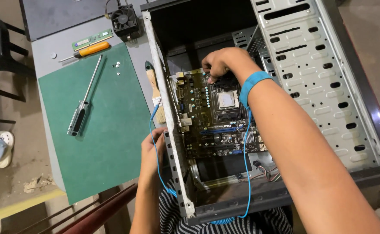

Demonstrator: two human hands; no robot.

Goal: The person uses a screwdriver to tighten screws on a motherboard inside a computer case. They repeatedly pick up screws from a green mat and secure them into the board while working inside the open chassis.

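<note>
While the right hand (218,64) reaches deep into the open computer case (311,65), its fingers are curled in tight and pressed down on the top edge of the motherboard (207,117), right above the silver processor (226,99) sitting in its socket. Can't tell if anything small is pinched under those fingertips, they hide the spot. A blue wrist strap (252,84) wraps that wrist, and its blue coiled cord (246,164) runs down across the board and loops along the bottom rim of the case.

The left hand (151,147) is outside the case, fingers bent and resting against the metal side rail (168,125), so it's basically gripping the frame edge. The motherboard lies flat inside the case, dark brown with blue slots, with a bundle of coloured wires (265,171) just below it.

Over on the grey table (47,56) there's a green mat (103,130) with a long black-handled screwdriver (83,97) lying on it and a few tiny screws (117,66) near the top edge. Above the mat sit an orange-handled screwdriver (88,50), a green memory stick (92,39) and a black cooler fan (124,19). A wooden-handled brush (154,86) lies just beside the case wall. The person's striped shirt (172,216) shows at the bottom.
</note>
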